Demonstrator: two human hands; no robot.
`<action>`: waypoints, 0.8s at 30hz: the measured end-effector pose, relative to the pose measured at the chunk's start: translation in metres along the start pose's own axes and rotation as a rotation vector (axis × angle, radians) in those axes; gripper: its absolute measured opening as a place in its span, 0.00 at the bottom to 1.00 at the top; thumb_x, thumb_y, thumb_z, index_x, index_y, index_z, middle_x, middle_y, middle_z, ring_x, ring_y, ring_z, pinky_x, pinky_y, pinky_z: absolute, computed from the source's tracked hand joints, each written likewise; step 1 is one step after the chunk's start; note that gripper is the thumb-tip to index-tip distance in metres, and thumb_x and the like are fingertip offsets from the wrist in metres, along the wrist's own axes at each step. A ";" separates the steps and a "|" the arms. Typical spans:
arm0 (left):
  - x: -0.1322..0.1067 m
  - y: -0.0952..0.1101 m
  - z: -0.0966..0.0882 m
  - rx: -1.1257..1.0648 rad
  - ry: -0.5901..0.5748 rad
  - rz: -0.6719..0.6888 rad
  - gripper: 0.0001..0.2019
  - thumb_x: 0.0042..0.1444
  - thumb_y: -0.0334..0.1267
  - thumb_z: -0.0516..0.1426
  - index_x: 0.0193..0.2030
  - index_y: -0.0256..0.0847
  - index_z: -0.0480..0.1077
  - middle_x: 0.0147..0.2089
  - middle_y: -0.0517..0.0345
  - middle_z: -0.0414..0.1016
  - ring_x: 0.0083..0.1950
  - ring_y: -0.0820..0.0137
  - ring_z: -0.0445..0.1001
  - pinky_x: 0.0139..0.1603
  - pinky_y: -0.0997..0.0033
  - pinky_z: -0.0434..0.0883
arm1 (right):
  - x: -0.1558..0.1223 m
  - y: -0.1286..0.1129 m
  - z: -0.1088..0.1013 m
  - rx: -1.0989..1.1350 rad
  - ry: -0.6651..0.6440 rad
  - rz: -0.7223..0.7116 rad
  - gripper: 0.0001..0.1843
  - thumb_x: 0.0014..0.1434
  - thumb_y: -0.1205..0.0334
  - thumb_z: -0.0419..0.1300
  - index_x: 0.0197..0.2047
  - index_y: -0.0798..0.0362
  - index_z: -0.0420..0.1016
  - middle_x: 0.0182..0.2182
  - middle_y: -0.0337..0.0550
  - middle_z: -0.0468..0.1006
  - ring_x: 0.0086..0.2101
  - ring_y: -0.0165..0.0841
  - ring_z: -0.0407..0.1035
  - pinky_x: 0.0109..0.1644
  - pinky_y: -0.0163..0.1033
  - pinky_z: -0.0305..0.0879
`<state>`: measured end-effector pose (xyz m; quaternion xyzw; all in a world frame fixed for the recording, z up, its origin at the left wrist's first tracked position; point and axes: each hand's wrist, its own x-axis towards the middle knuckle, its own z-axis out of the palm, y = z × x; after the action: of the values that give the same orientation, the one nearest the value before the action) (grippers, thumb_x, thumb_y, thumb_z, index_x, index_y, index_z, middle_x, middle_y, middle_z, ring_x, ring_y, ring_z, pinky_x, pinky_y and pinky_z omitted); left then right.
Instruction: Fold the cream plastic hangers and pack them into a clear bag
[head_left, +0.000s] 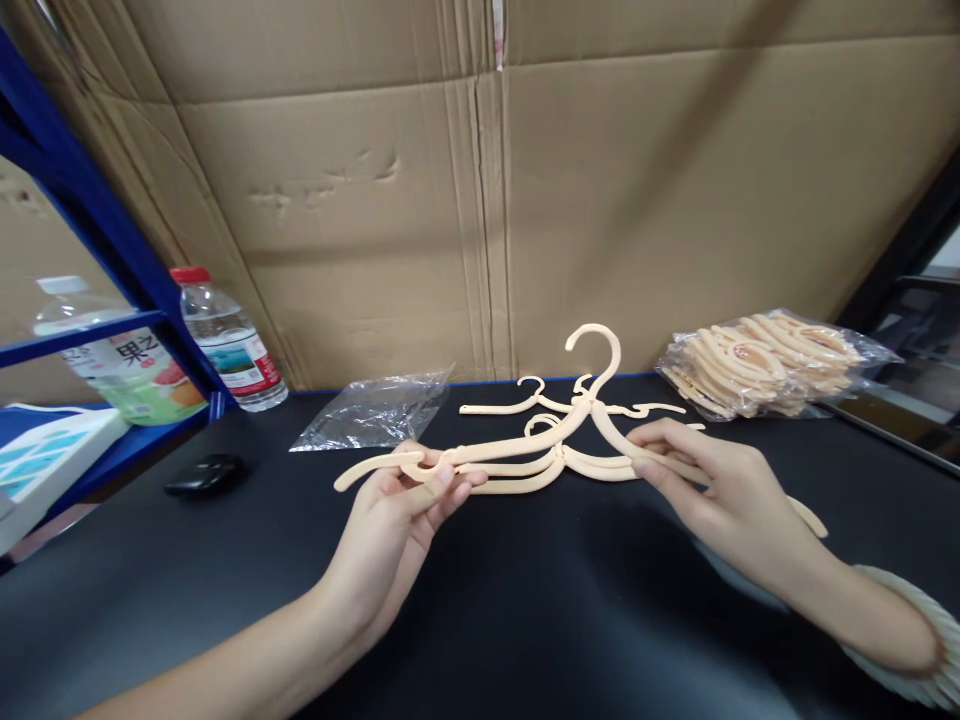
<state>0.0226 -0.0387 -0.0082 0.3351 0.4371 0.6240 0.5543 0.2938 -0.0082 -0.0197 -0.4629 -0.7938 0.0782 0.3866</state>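
Note:
A beige folding clothes hanger is held above the table, its arms spread and its hook pointing up. My left hand pinches its left arm near the notch, thumb on top. On the other side, my right hand grips the right arm between thumb and fingers; part of that arm is hidden behind the hand. Behind and below lie more beige hangers on the black table, with their arms unfolded. Another unfolded hanger rests farther back.
Clear bags packed with folded beige hangers lie at the back right. An empty plastic bag is at the back left. A black mouse, a red-capped water bottle and a blue shelf frame stand left. Cardboard closes the back.

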 end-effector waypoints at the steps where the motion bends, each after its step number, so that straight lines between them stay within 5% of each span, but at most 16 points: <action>1: -0.002 0.000 0.000 0.007 0.007 -0.017 0.04 0.53 0.24 0.60 0.30 0.34 0.70 0.40 0.49 0.77 0.40 0.67 0.79 0.41 0.77 0.76 | 0.001 0.002 0.000 -0.004 0.006 -0.009 0.05 0.63 0.62 0.54 0.40 0.49 0.70 0.29 0.37 0.75 0.29 0.33 0.69 0.32 0.37 0.62; 4: -0.009 -0.004 0.002 0.089 -0.083 -0.125 0.04 0.53 0.29 0.62 0.34 0.35 0.70 0.43 0.47 0.78 0.38 0.68 0.79 0.39 0.76 0.76 | 0.005 0.009 0.000 -0.036 0.014 -0.062 0.06 0.63 0.62 0.53 0.41 0.50 0.70 0.32 0.40 0.74 0.31 0.34 0.69 0.34 0.38 0.63; 8: -0.027 -0.014 0.004 0.319 -0.378 -0.301 0.07 0.52 0.33 0.62 0.37 0.39 0.68 0.41 0.49 0.78 0.33 0.66 0.78 0.33 0.71 0.76 | 0.009 0.015 0.002 -0.051 -0.031 -0.075 0.05 0.63 0.63 0.52 0.38 0.50 0.69 0.30 0.39 0.71 0.29 0.33 0.66 0.33 0.38 0.61; 10: -0.035 -0.015 0.005 0.534 -0.552 -0.128 0.05 0.53 0.33 0.59 0.37 0.41 0.69 0.40 0.50 0.78 0.34 0.64 0.79 0.33 0.68 0.76 | 0.009 0.015 0.003 -0.044 -0.069 -0.080 0.05 0.63 0.64 0.53 0.37 0.50 0.69 0.30 0.39 0.71 0.30 0.33 0.66 0.33 0.38 0.61; 12: -0.039 -0.011 0.005 0.792 -0.680 0.235 0.07 0.55 0.29 0.56 0.39 0.42 0.73 0.42 0.50 0.79 0.42 0.60 0.78 0.43 0.63 0.76 | 0.008 0.014 0.004 -0.027 -0.116 -0.080 0.05 0.63 0.63 0.52 0.37 0.50 0.69 0.31 0.40 0.71 0.30 0.33 0.67 0.33 0.38 0.62; 14: -0.039 -0.006 0.005 1.023 -0.761 0.553 0.14 0.56 0.26 0.54 0.44 0.44 0.75 0.47 0.49 0.78 0.52 0.57 0.74 0.55 0.58 0.70 | 0.007 0.013 0.004 -0.005 -0.164 -0.072 0.06 0.64 0.63 0.51 0.39 0.50 0.69 0.31 0.40 0.72 0.31 0.33 0.67 0.34 0.38 0.63; 16: -0.038 -0.004 0.004 1.205 -0.800 0.720 0.17 0.56 0.25 0.54 0.48 0.44 0.74 0.54 0.49 0.75 0.60 0.54 0.68 0.61 0.54 0.65 | 0.005 0.012 0.006 0.004 -0.216 -0.074 0.07 0.64 0.63 0.51 0.39 0.50 0.70 0.33 0.40 0.73 0.33 0.33 0.68 0.36 0.38 0.64; 24: -0.031 -0.019 -0.006 1.464 -0.748 0.718 0.19 0.57 0.38 0.58 0.56 0.42 0.69 0.63 0.46 0.65 0.62 0.48 0.64 0.62 0.45 0.62 | 0.002 0.018 0.012 -0.209 -0.321 -0.124 0.07 0.55 0.73 0.58 0.33 0.51 0.71 0.33 0.42 0.73 0.35 0.36 0.67 0.39 0.42 0.65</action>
<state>0.0299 -0.0700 -0.0258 0.9026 0.3852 0.1751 0.0793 0.2974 0.0061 -0.0352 -0.4324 -0.8760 0.0445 0.2091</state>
